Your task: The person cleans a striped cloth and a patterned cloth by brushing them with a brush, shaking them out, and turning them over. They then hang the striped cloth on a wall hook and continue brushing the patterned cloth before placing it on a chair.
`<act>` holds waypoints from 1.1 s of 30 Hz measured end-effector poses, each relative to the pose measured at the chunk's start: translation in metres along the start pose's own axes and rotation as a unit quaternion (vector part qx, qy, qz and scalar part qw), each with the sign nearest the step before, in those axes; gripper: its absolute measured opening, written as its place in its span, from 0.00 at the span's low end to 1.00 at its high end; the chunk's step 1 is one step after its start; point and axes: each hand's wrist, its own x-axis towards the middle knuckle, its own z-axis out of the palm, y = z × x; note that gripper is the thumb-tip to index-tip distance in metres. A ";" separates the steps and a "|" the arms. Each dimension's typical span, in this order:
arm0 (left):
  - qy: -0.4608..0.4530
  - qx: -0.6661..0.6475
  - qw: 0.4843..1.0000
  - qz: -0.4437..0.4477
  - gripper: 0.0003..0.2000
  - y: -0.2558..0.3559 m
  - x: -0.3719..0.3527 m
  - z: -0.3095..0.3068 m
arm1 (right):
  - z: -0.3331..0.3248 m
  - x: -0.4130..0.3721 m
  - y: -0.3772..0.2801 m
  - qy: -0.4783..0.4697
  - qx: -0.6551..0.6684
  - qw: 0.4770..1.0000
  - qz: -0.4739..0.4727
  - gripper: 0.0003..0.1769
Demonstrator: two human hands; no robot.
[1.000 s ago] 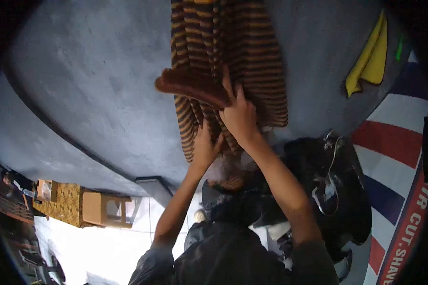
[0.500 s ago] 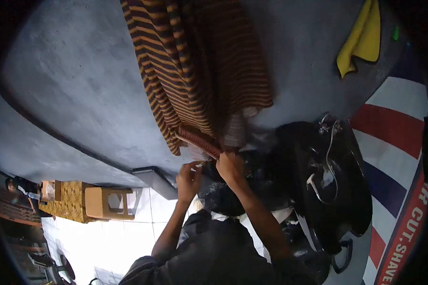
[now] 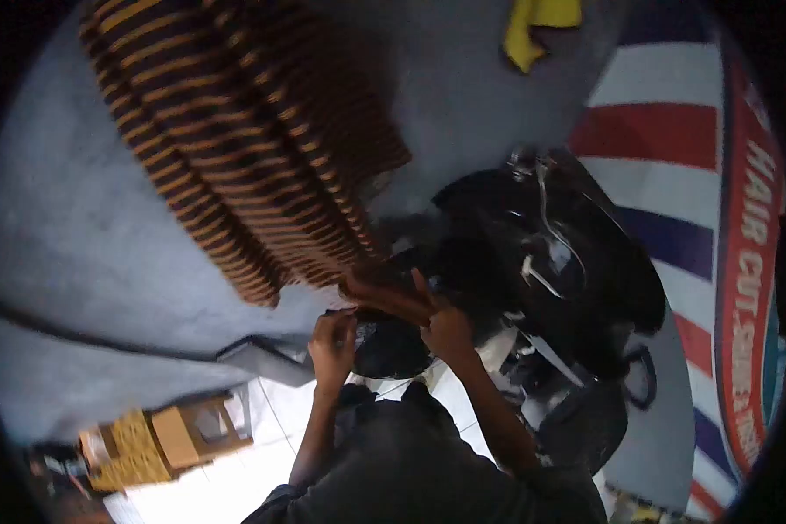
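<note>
A flat reddish-brown object (image 3: 386, 297), blurred, lies slanted just below the striped brown and orange cloth (image 3: 236, 131). My right hand (image 3: 448, 334) is closed on its right end, with one finger stretched up along it. Close to its left end is my left hand (image 3: 333, 342), fingers bent together; whatever it pinches is too small to make out. Beneath and between the hands is a dark, shiny black surface (image 3: 393, 351).
At the right are a black wash basin (image 3: 607, 271) with a hose and a striped hair-cut banner (image 3: 747, 262). A yellow cloth (image 3: 541, 22) hangs above. At the lower left stand a tan stool (image 3: 183, 434) and a grey box-like object (image 3: 266, 360).
The view has turned, so the striped cloth looks larger and the basin and banner sit further left. The brown object is now more blurred, and a right-hand finger is raised along it.
</note>
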 end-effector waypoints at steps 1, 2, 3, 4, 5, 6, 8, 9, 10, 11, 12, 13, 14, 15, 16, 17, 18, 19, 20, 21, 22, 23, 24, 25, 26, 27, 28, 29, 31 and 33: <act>-0.015 -0.028 0.999 0.023 0.08 -0.002 0.002 0.003 | 0.003 -0.015 0.002 0.033 0.007 0.999 0.022 0.34; -0.030 -0.056 0.997 0.048 0.08 -0.004 0.004 0.008 | 0.006 -0.028 0.005 0.071 0.013 0.996 0.043 0.41; -0.048 -0.086 0.992 0.073 0.08 -0.009 0.005 0.013 | 0.012 -0.044 0.008 0.067 0.009 0.993 0.092 0.45; -0.095 -0.052 0.993 0.056 0.06 -0.035 0.003 0.027 | 0.021 -0.060 0.010 0.066 0.011 0.987 0.142 0.50; -0.134 -0.070 0.985 0.077 0.06 -0.035 0.009 0.028 | 0.029 -0.072 0.007 0.066 0.020 0.979 0.194 0.54; -0.176 -0.085 0.976 0.099 0.07 -0.032 0.009 0.028 | 0.032 -0.085 -0.005 0.072 0.018 0.960 0.269 0.53; -0.271 -0.146 0.942 0.134 0.08 -0.031 0.007 0.025 | 0.047 -0.120 -0.028 0.170 0.034 0.935 0.309 0.48; -0.312 -0.159 0.925 0.147 0.08 -0.033 0.007 0.023 | 0.062 -0.139 -0.036 0.222 0.037 0.922 0.316 0.47; -0.353 -0.173 0.906 0.156 0.07 -0.032 0.003 0.022 | 0.077 -0.159 -0.049 0.204 0.050 0.898 0.387 0.47; -0.394 -0.187 0.886 0.158 0.07 -0.032 -0.006 0.019 | 0.105 -0.185 -0.054 0.219 0.050 0.883 0.413 0.45; -0.432 -0.193 0.862 0.181 0.07 -0.036 0.004 0.018 | 0.112 -0.192 -0.083 0.195 0.065 0.857 0.473 0.44; -0.462 -0.185 0.844 0.200 0.07 -0.045 -0.008 0.017 | 0.113 -0.208 -0.112 0.182 0.080 0.832 0.519 0.42; -0.490 -0.176 0.822 0.230 0.07 -0.063 -0.017 0.020 | 0.115 -0.217 -0.131 0.178 0.098 0.803 0.560 0.41; -0.520 -0.162 0.796 0.263 0.08 -0.071 -0.024 0.020 | 0.121 -0.232 -0.148 0.212 0.107 0.781 0.578 0.42; -0.564 -0.146 0.773 0.250 0.08 -0.064 -0.030 0.010 | 0.132 -0.248 -0.172 0.247 0.120 0.756 0.595 0.42; -0.607 -0.124 0.748 0.237 0.09 -0.057 -0.042 -0.001 | 0.145 -0.266 -0.195 0.280 0.133 0.728 0.611 0.43; -0.635 -0.149 0.716 0.249 0.09 -0.075 -0.056 0.006 | 0.160 -0.280 -0.214 0.299 0.111 0.705 0.634 0.44; -0.671 -0.168 0.672 0.264 0.08 -0.080 -0.060 0.023 | 0.166 -0.283 -0.219 0.299 0.105 0.667 0.674 0.44; -0.697 -0.192 0.631 0.280 0.08 -0.079 -0.076 0.019 | 0.179 -0.297 -0.239 0.318 0.107 0.628 0.702 0.42; -0.722 -0.214 0.589 0.293 0.08 -0.075 -0.091 0.018 | 0.193 -0.310 -0.255 0.334 0.111 0.589 0.728 0.41; -0.756 -0.188 0.561 0.282 0.08 -0.069 -0.106 0.011 | 0.205 -0.320 -0.276 0.371 0.112 0.551 0.739 0.40; -0.760 -0.176 0.534 0.326 0.08 -0.053 -0.120 -0.007 | 0.217 -0.331 -0.299 0.405 0.113 0.514 0.747 0.40; -0.774 -0.200 0.508 0.320 0.08 -0.059 -0.138 -0.006 | 0.230 -0.341 -0.318 0.438 0.111 0.478 0.753 0.39; -0.788 -0.224 0.482 0.310 0.08 -0.066 -0.155 -0.004 | 0.254 -0.354 -0.332 0.466 0.097 0.456 0.752 0.34; -0.793 -0.198 0.479 0.320 0.08 -0.059 -0.170 -0.009 | 0.261 -0.360 -0.345 0.484 0.089 0.425 0.760 0.34; -0.801 -0.192 0.457 0.335 0.08 -0.054 -0.179 -0.007 | 0.267 -0.357 -0.352 0.504 0.080 0.390 0.767 0.34; -0.813 -0.174 0.450 0.326 0.08 -0.061 -0.206 -0.025 | 0.283 -0.375 -0.379 0.519 0.074 0.363 0.770 0.34; -0.825 -0.153 0.445 0.312 0.08 -0.068 -0.230 -0.041 | 0.287 -0.387 -0.406 0.523 0.081 0.324 0.784 0.31; -0.811 -0.184 0.395 0.389 0.08 -0.057 -0.267 -0.082 | 0.302 -0.406 -0.443 0.563 0.073 0.281 0.774 0.29; -0.836 -0.176 0.345 0.389 0.08 -0.063 -0.311 -0.134 | 0.343 -0.434 -0.486 0.599 0.071 0.212 0.769 0.21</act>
